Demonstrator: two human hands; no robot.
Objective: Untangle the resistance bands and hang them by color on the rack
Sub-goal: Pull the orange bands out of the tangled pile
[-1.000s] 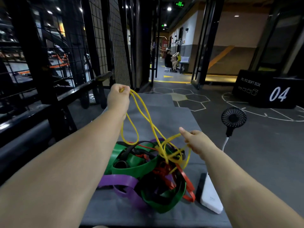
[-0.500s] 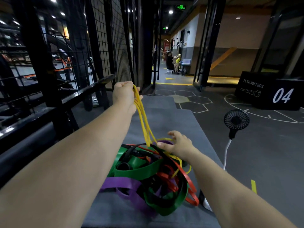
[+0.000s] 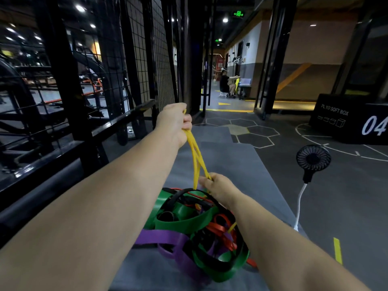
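A tangled heap of resistance bands [image 3: 195, 232] in green, purple, red and black lies on a grey mat [image 3: 226, 162]. Thin yellow bands [image 3: 196, 156] run taut from the heap upward. My left hand [image 3: 174, 122] grips their upper end, raised above the mat. My right hand [image 3: 218, 185] pinches the same yellow strands low down, right at the top of the heap. A short yellow piece shows deeper in the tangle beside my right forearm.
A black metal rack with wire mesh [image 3: 88, 97] runs along the left side. A small black fan [image 3: 313, 160] with a white cable stands on the floor to the right. A black plyo box [image 3: 352, 120] sits far right. A person sits far down the corridor.
My right hand went from an open reach over the heap to pinching the yellow bands at its top. The yellow strands, loose and looped a second ago, are now pulled taut.
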